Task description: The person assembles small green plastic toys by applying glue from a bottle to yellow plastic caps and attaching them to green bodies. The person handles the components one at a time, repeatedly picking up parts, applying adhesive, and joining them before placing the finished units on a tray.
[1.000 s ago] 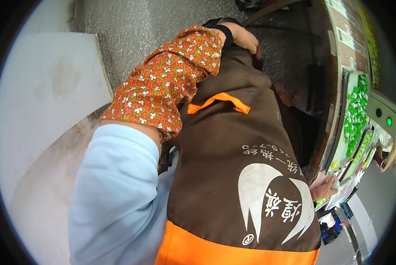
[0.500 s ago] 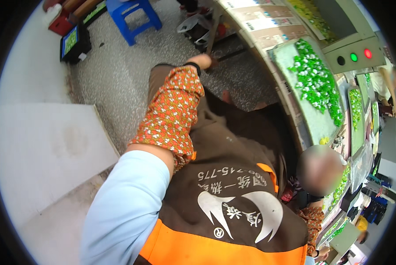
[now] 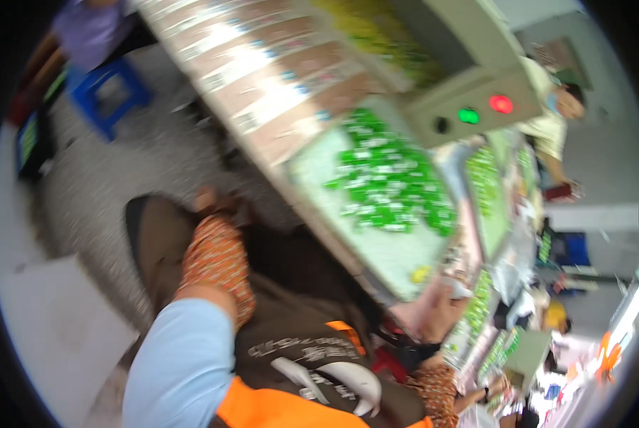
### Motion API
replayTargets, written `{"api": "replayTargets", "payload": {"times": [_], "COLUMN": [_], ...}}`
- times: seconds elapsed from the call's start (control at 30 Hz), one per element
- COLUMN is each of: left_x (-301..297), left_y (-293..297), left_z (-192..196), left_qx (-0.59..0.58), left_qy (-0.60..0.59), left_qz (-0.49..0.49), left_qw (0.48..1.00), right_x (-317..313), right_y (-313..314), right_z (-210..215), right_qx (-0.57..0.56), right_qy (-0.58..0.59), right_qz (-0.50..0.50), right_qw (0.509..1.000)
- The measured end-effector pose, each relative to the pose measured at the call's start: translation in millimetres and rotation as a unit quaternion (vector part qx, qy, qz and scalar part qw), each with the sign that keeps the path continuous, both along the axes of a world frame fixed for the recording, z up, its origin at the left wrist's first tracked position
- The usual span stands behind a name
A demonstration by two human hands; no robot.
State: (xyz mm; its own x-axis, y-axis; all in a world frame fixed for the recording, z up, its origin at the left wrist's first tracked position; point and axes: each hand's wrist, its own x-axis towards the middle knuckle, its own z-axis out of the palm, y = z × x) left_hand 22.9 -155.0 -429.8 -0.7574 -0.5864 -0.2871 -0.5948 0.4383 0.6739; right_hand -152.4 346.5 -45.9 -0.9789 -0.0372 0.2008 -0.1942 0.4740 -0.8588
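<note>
My left hand (image 3: 212, 201) hangs low by my brown apron (image 3: 284, 307), past the floral oversleeve; motion smears its fingers. At the table's near edge, my right hand (image 3: 440, 315) reaches over the worktop. A small whitish thing (image 3: 459, 288) shows at its fingertips, but blur hides whether it is held. Beyond that hand lies a pale green board (image 3: 312, 178) with a heap of small green and white pieces (image 3: 394, 182). A little yellow piece (image 3: 420, 274) rests on the board's near corner.
A machine with a control panel (image 3: 476, 114), bearing one black, one green and one red round part, stands behind the board. Farther right are more trays of green pieces (image 3: 482, 178) and a co-worker (image 3: 553, 114). A blue stool (image 3: 109, 96) stands at the left, beside another person (image 3: 94, 32).
My view has swung toward the table, so the board and machine appear larger and farther left. My right hand is now over the worktop edge. A person in purple has come into view.
</note>
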Motion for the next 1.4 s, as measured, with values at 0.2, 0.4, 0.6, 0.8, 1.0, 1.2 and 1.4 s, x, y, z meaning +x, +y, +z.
{"api": "replayTargets", "payload": {"times": [0.2,0.4,0.6,0.8,1.0,1.2,1.4], "left_x": [-8,-27,-31,-42,-49,-57,-60], "left_y": [-32,-36,-38,-34,-34,-32,-28], "left_z": [-6,1,3,9,11,18,23], "left_qx": [-0.033,-0.027,-0.02,-0.013,-0.017,-0.027,-0.031], "left_qy": [-0.051,-0.094,-0.123,-0.14,-0.152,-0.149,-0.143], "left_qz": [0.008,-0.022,-0.046,-0.069,-0.093,-0.116,-0.135], "left_qw": [0.998,0.995,0.991,0.988,0.984,0.982,0.98], "right_x": [-12,-5,-3,-2,-3,-4,-1], "right_y": [-21,-18,-24,-26,-26,-23,-22], "right_z": [-1,1,4,3,8,3,3], "right_qx": [-0.069,-0.046,-0.056,-0.058,-0.051,-0.063,-0.069], "right_qy": [0.016,0.011,0.002,0.002,-0.008,-0.006,-0.005], "right_qz": [0.023,0.014,0.017,0.011,0.015,0.016,0.015], "right_qw": [0.997,0.999,0.998,0.998,0.999,0.998,0.998]}}
